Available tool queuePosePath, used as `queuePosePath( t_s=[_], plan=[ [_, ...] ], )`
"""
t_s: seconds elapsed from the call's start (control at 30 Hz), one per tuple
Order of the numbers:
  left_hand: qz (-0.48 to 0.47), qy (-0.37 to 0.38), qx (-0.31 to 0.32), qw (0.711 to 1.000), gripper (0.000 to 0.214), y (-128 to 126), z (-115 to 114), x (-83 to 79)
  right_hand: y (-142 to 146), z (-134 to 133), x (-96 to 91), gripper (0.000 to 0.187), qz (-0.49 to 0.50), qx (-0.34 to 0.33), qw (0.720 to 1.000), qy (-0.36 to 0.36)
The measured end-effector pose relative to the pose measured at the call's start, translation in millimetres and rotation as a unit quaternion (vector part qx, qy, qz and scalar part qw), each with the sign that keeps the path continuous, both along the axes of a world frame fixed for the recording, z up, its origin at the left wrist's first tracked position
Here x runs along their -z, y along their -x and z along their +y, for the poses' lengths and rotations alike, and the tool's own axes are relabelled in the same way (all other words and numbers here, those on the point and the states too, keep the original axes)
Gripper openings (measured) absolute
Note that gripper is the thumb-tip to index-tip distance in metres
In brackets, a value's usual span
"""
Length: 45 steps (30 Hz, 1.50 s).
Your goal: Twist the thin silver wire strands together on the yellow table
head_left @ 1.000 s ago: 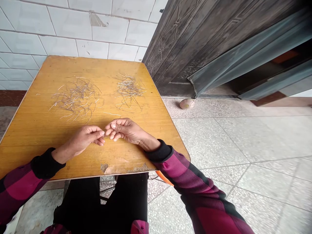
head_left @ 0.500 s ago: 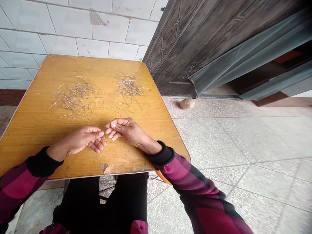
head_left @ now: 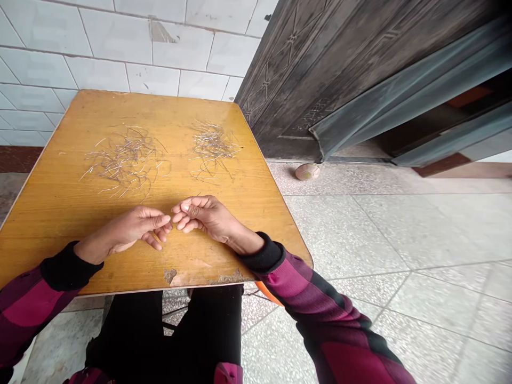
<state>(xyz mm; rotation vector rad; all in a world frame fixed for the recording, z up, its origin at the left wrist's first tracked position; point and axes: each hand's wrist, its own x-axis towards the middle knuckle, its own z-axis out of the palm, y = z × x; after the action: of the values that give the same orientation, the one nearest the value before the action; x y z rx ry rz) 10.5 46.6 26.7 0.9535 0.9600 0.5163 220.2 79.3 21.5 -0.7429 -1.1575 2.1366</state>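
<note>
The floor (head_left: 372,234) is brightly lit; the doorway (head_left: 424,121) is left dark. Glints are caught on the wires (head_left: 130,153), a soft shadow is cast beside the ball (head_left: 308,171), and the door (head_left: 320,69) is stretched and smeared.

Chipped table (head_left: 262,205) — wire pile (head_left: 130,154), smaller pile (head_left: 214,143)

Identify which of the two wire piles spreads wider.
The left-hand wire pile: it sprawls over more of the tabletop than the smaller, tighter right-hand wire pile.

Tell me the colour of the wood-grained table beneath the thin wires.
The wood-grained table is yellowish orange, best seen in the head view.
</note>
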Motion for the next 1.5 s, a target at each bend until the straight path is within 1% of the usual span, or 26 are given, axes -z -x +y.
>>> queuePosePath(
  t_s=[0.13,0.33,0.6,0.87,0.93,1.03,1.17,1.3,1.37,1.43,1.5],
  plan=[
    [-0.010,0.019,0.004,1.000,0.040,0.0,1.9,1.8,1.5,-0.1,1.8,0.027,0.002,0.007,1.000,0.018],
    [-0.021,0.045,-0.007,0.999,0.039,2.3,5.0,5.6,1.5,0.5,2.1,0.026,0.016,0.007,0.999,0.031],
    [-0.008,0.037,-0.014,0.999,0.038,2.6,4.2,4.2,2.1,1.4,3.1,0.027,0.008,0.011,0.999,0.039],
    [-0.006,0.026,-0.001,1.000,0.035,4.9,3.5,5.7,0.7,1.8,2.7,0.024,-0.017,0.011,0.999,0.046],
    [-0.006,0.025,0.004,1.000,0.035,5.6,3.2,6.3,0.0,3.9,3.7,0.023,-0.030,0.025,0.999,0.034],
    [0.001,0.027,0.002,1.000,0.036,5.8,2.3,5.4,-2.4,10.2,6.7,0.025,-0.044,0.070,0.997,-0.002],
    [0.006,0.029,0.001,1.000,0.037,4.1,0.5,1.0,-7.8,20.2,11.4,0.025,-0.080,0.131,0.985,-0.084],
    [0.028,0.017,0.003,0.999,0.034,1.8,-1.1,-3.7,-11.8,24.2,14.9,0.030,-0.151,0.135,0.965,-0.167],
    [0.059,-0.008,0.002,0.998,0.030,0.5,-2.0,-4.8,-12.5,23.9,16.4,0.032,-0.183,0.129,0.954,-0.199],
    [0.119,-0.056,0.017,0.991,0.027,-1.1,-3.3,-5.0,-12.4,22.8,17.5,0.032,-0.205,0.124,0.946,-0.220],
    [0.195,-0.130,0.045,0.971,0.028,-3.0,-5.0,-4.7,-11.9,21.5,18.3,0.031,-0.218,0.117,0.942,-0.228]
  ],
)
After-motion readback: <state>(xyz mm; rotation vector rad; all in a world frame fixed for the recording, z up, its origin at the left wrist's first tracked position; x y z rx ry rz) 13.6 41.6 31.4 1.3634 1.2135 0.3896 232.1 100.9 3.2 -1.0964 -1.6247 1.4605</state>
